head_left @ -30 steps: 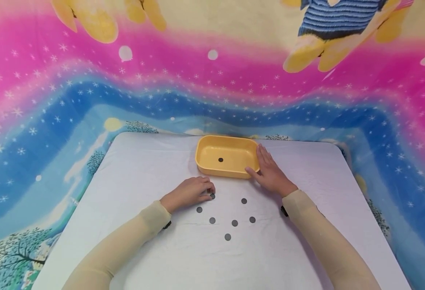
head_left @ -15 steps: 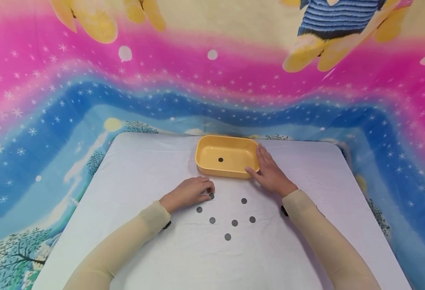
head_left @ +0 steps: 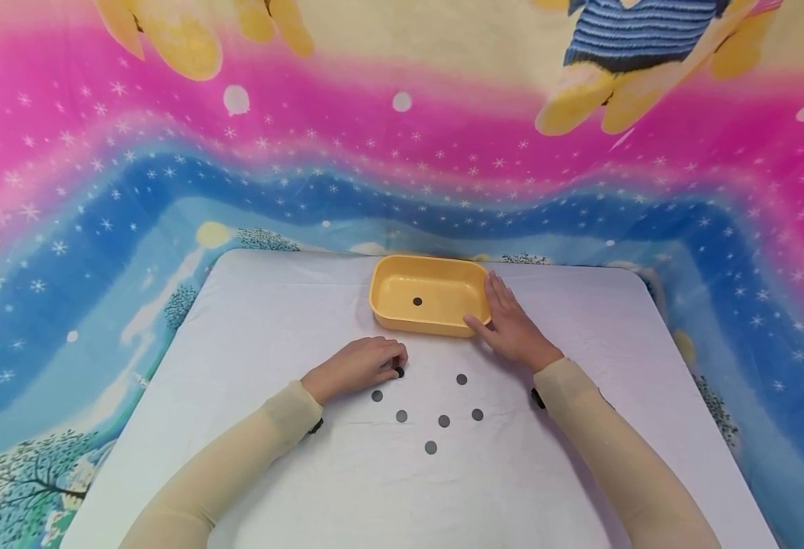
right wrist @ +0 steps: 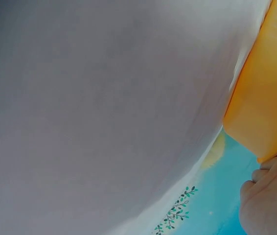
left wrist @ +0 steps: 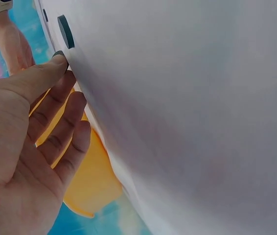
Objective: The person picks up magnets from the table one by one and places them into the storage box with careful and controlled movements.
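Observation:
My left hand (head_left: 361, 362) pinches a small dark round disc (head_left: 400, 373) between thumb and forefinger, low over the white cloth. In the left wrist view the thumb tip covers most of this disc (left wrist: 58, 53), and the other fingers are bent loosely. My right hand (head_left: 514, 324) rests against the right end of a yellow rectangular tub (head_left: 424, 328), fingers straight along its side and thumb at the front rim. Inside the tub lies one dark disc (head_left: 417, 302). The right wrist view catches part of the right hand (right wrist: 270, 196) at the tub's corner.
Several grey discs lie flat and spread out on the cloth, among them a disc (head_left: 377, 396) near my left hand and a disc (head_left: 431, 447) closest to me. The white table (head_left: 292, 297) ends just behind the tub, where a patterned curtain (head_left: 402, 175) hangs.
The disc at my left fingertips now looks darker and tilted, pinched by thumb and finger rather than lying flat. My right hand and the tub have stayed put.

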A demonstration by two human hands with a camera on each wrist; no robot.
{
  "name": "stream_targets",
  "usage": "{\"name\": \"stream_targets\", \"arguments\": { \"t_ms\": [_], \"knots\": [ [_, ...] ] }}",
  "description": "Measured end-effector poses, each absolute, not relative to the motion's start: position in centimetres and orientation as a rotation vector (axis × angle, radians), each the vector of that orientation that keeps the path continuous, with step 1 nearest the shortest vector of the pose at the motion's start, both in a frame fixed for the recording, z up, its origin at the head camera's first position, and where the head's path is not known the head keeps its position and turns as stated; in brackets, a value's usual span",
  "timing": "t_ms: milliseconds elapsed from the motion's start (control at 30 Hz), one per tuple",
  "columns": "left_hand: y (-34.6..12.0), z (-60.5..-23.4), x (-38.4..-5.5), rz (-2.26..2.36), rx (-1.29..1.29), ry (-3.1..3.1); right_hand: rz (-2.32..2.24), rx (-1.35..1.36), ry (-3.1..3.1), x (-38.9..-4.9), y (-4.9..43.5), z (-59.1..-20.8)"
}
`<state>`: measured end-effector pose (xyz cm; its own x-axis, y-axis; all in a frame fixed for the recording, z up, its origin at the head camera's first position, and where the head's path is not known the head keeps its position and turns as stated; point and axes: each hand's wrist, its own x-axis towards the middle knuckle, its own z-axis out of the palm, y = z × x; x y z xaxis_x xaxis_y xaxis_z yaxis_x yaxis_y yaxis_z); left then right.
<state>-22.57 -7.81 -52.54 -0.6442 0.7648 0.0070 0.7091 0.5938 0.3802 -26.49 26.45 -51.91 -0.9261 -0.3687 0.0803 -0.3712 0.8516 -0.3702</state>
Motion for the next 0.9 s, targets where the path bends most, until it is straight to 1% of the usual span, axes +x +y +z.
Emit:
{"name": "stream_targets", "arguments": {
  "t_ms": [467,900],
  "knots": [
    [-7.9,-52.2,-22.3,0.593,1.231,2.645,0.603,0.607,-3.010,-26.6,26.5,-52.1],
    [-8.1,-50.5,-23.6,0.689,1.175,2.731,0.608,0.597,-3.001,-26.6,26.5,-52.3]
  ]
}}
